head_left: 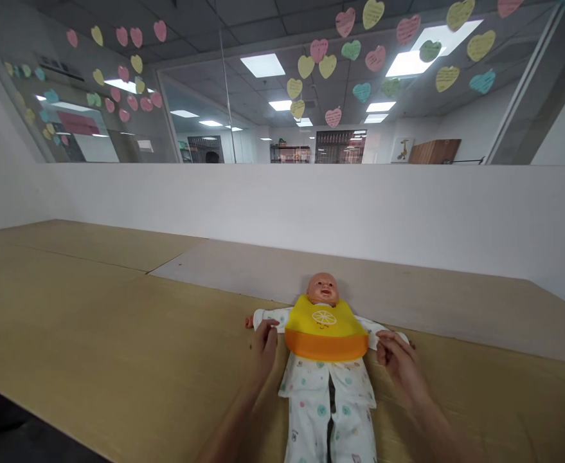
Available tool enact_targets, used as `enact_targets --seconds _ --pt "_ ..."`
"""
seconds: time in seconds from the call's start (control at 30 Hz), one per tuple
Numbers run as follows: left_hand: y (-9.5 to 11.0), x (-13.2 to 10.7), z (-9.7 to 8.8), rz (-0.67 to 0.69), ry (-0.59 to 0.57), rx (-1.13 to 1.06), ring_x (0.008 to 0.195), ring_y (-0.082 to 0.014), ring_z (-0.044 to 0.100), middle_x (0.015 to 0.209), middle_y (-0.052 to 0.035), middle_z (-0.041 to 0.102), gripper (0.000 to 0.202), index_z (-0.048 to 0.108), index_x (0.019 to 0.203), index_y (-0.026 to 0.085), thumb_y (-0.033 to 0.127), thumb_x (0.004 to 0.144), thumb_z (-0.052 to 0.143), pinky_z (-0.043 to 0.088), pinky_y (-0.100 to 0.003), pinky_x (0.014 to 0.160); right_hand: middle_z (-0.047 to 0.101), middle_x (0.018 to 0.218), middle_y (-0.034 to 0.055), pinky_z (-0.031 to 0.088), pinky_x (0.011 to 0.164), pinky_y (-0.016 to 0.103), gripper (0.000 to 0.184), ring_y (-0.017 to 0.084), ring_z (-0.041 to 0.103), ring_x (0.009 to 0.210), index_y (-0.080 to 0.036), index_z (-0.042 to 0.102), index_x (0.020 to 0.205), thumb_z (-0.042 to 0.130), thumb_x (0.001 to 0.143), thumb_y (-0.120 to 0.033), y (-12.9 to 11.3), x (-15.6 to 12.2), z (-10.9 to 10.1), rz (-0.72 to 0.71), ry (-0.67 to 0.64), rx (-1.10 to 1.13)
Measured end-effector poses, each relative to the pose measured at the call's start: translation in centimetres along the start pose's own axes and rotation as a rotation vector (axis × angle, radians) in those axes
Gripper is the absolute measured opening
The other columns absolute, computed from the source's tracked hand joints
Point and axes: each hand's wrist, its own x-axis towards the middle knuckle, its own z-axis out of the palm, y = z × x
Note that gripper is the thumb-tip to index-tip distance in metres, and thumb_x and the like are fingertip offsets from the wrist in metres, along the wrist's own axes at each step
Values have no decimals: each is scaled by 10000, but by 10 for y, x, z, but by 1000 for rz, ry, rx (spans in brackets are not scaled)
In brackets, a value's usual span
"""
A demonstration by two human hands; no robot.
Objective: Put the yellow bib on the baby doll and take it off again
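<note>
A baby doll (pixel 321 288) lies on its back on a light wooden table (pixel 99 321), its head away from me. It wears a white patterned sleepsuit (pixel 328 399) and a yellow-and-orange silicone bib (pixel 326 331) with a citrus-slice motif. My left hand (pixel 265 348) is closed on the sleeve (pixel 272 317) on the left side of the doll, close to the bib. On the opposite side, my right hand (pixel 398 363) pinches the other sleeve (pixel 376 326) near the bib's edge. The doll's left-side hand pokes out of its cuff.
A paler board (pixel 340 289) lies on the table behind the doll, against a white wall (pixel 282 206). Above the wall, a glass partition (pixel 263 83) carries several paper hearts, and an office lies beyond it. The table's near edge and dark floor show at lower left.
</note>
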Motion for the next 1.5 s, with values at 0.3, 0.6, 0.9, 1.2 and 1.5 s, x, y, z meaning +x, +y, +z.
enact_targets --seconds 0.3,0.6,0.9,1.2,1.5 --pt "6 101 41 -99 -247 -112 665 -196 603 615 2 605 196 600 777 209 320 663 486 467 -315 655 592 612 -12 401 579 207 256 111 533 621 -177 646 723 709 540 -344 6 78 10 37 -40 -44" --pt "-1 139 85 -294 -322 -248 805 -242 624 868 -81 682 238 630 795 192 382 672 558 469 -349 690 692 913 56 446 785 292 309 178 600 845 -160 662 803 664 593 -386 29 145 55 16 12 -190" --pt "-22 142 119 -325 -456 -544 1081 -287 608 1110 -113 708 352 717 904 182 459 706 626 450 -392 935 690 1093 81 386 979 340 431 227 570 1058 -166 711 892 634 680 -533 48 158 68 -26 -224 -237" --pt "-36 147 133 -344 -450 -513 1254 -298 495 1289 -115 623 447 701 1039 177 485 717 664 324 -405 1075 670 1145 74 384 997 328 457 209 560 1080 -181 689 925 677 652 -546 48 155 69 9 -274 -149" --pt "-38 144 135 -349 -489 -542 1301 -283 455 1344 -90 585 450 703 1067 177 472 730 655 287 -396 1115 673 1125 67 398 981 320 348 196 576 1032 -176 690 918 599 740 -461 44 153 68 27 -241 -256"
